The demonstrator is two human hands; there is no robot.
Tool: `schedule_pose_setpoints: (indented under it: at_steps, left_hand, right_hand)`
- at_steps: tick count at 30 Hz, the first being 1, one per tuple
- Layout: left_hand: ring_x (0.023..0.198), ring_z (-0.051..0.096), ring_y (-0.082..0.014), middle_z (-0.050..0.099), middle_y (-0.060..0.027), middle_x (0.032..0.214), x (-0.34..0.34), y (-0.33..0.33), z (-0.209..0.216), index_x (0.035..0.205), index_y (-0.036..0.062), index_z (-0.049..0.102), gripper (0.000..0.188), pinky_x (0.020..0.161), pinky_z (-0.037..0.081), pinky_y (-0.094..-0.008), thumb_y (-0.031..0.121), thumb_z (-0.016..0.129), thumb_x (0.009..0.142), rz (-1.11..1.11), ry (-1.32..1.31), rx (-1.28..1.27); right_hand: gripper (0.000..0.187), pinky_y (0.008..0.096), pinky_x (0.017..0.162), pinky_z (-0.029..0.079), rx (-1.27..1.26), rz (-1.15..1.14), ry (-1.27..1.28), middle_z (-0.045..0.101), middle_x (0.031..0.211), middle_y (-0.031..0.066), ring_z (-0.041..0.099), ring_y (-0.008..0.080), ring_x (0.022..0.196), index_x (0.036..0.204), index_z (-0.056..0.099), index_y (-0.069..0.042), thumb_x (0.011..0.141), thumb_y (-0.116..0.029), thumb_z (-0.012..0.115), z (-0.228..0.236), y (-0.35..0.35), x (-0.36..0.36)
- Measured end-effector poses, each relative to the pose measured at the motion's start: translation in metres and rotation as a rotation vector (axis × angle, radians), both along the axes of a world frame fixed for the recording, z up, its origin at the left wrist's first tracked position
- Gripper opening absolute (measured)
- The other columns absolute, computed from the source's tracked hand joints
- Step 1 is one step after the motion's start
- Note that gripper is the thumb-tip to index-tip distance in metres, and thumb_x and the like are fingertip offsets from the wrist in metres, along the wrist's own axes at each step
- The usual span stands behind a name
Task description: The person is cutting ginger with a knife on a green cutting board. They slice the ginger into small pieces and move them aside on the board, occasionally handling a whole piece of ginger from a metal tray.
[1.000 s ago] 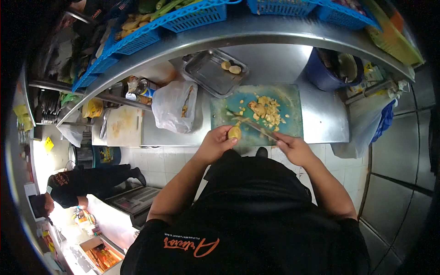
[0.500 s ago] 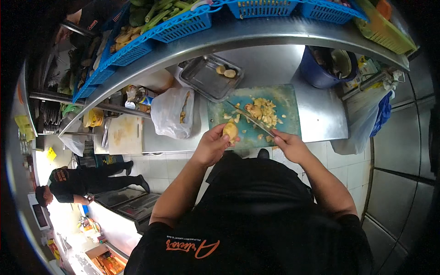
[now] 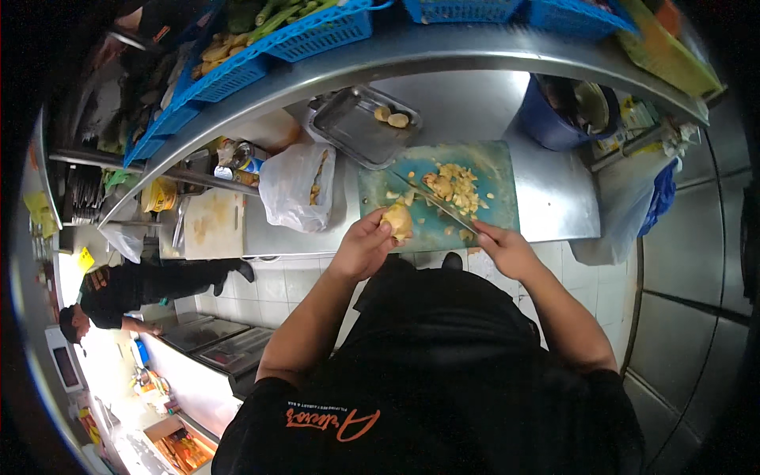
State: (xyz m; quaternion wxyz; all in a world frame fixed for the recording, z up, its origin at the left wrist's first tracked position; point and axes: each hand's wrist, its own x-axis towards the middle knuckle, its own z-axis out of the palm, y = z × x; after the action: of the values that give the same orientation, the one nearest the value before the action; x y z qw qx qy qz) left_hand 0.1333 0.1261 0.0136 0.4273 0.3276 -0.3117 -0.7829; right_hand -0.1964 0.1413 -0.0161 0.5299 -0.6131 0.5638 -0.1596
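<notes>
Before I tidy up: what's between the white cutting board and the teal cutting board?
In the head view, a white plastic bag on the metal counter.

My left hand (image 3: 364, 245) is covering part of the yellow piece (image 3: 398, 218), and my right hand (image 3: 508, 252) is hiding the handle of the knife (image 3: 445, 205). The white plastic bag (image 3: 289, 198) is hiding most of its contents. Shadow is obscuring what the blue bucket (image 3: 545, 119) is holding. The view's upper edge is cutting off the blue baskets (image 3: 463, 10), the lower one my black shirt (image 3: 483, 396). A co-worker's hand (image 3: 152, 327) is looking too small to make out.
</notes>
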Motion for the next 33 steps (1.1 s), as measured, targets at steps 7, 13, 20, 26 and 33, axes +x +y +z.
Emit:
schedule_pose_setpoints:
  at_steps: [7,13,20,26,33]
  left_hand:
    - [0.128,0.056,-0.0316,0.056,-0.0178,0.141,-0.007,-0.001,-0.001,0.142,-0.0063,0.044,0.047,0.11,0.043,-0.0504,0.013,0.057,0.102,0.029,-0.006,0.04]
    - [0.126,0.057,-0.0299,0.058,-0.0166,0.137,-0.013,-0.001,0.007,0.14,-0.0034,0.047,0.043,0.109,0.045,-0.0496,0.013,0.058,0.101,0.028,-0.053,0.044]
    - [0.12,0.06,-0.0276,0.061,-0.0134,0.133,-0.009,0.001,0.002,0.139,0.0016,0.05,0.041,0.102,0.049,-0.0442,0.015,0.059,0.101,0.108,0.004,0.114]
    - [0.114,0.063,-0.0261,0.063,-0.0114,0.13,-0.013,-0.001,-0.007,0.135,0.0021,0.052,0.036,0.097,0.052,-0.0401,0.013,0.059,0.101,0.142,-0.051,0.113]
    - [0.115,0.063,-0.0292,0.063,-0.0152,0.13,-0.007,-0.002,0.008,0.135,-0.0033,0.05,0.04,0.099,0.051,-0.0397,0.015,0.057,0.101,0.16,0.133,0.223]
  right_hand:
    - [0.043,0.037,0.098,0.05,-0.15,-0.035,-0.221,0.069,0.125,0.0169,0.067,0.03,0.114,0.141,0.058,-0.012,0.102,-0.029,0.059,0.045,0.011,0.029]
    - [0.043,0.0424,0.095,0.052,-0.194,0.131,0.121,0.068,0.12,0.0226,0.067,0.0403,0.108,0.139,0.06,-0.017,0.1,-0.035,0.058,0.066,-0.003,0.046]
    - [0.045,0.037,0.098,0.05,-0.1,-0.098,-0.116,0.068,0.125,0.0217,0.067,0.0318,0.113,0.142,0.058,-0.018,0.101,-0.035,0.057,0.02,0.015,0.01]
    - [0.043,0.0466,0.088,0.053,-0.269,0.155,-0.028,0.071,0.106,0.0211,0.066,0.0437,0.099,0.139,0.061,-0.017,0.1,-0.035,0.058,0.079,0.004,0.052]
    - [0.046,0.0409,0.094,0.052,-0.12,-0.025,0.123,0.069,0.122,0.0199,0.067,0.0366,0.11,0.142,0.058,-0.018,0.101,-0.039,0.058,-0.006,0.006,0.001]
